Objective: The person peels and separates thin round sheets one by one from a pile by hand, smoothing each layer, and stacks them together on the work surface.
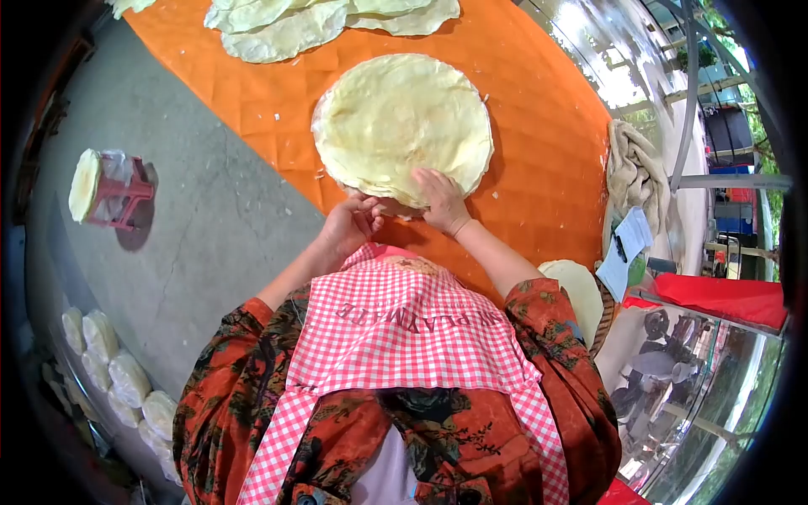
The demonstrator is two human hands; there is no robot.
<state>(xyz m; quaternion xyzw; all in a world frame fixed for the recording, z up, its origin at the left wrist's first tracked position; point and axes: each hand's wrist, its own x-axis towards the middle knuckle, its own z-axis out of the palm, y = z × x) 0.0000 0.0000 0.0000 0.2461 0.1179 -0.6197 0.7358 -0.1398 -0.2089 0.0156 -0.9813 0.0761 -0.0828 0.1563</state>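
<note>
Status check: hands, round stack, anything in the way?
Left hand at round stack's near edge. Right hand on top, near same edge. Stack on orange cover. No obstruction visible.

Lies bright across the creased orange sheet, glares white off the pale glossy surface upper right, bends toward black edges, dims lower left, perhaps blurring.

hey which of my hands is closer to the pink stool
Left. Your left hand is at the near edge of the round sheets, toward the pink stool; your right hand is farther off, resting on top.
</note>
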